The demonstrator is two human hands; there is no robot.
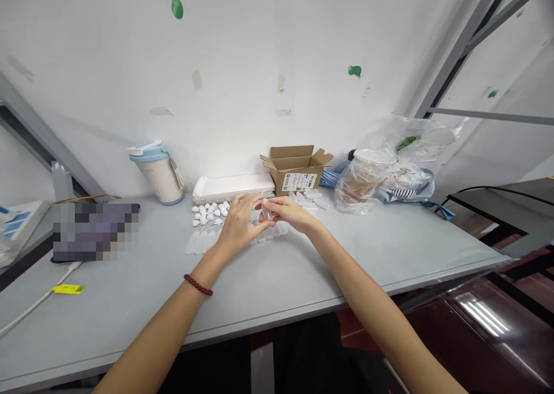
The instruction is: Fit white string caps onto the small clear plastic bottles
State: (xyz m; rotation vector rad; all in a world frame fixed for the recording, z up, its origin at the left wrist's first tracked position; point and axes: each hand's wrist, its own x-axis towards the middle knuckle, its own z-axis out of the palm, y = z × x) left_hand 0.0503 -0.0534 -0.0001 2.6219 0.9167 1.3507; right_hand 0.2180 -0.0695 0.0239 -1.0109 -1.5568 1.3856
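Observation:
A small translucent plastic bottle (267, 211) is held up between my two hands over the middle of the table. My right hand (289, 210) pinches it from the right with closed fingers. From the left, my left hand (239, 224) curves around it, index finger near its top and thumb near its lower end; the exact contact is partly hidden. Just left of my left hand lies a group of small white caps (208, 214). Flat translucent bottles (199, 242) lie in a row in front of the caps, and more bottles (279, 229) show beneath my hands.
Behind my hands stand a stack of white trays (236, 183) and an opened cardboard box (298, 166). A blue-lidded tumbler (158, 172) and a blurred dark device (95, 232) are at left. Plastic-wrapped containers (361, 183) sit right. The table's front edge (277, 322) runs below my forearms.

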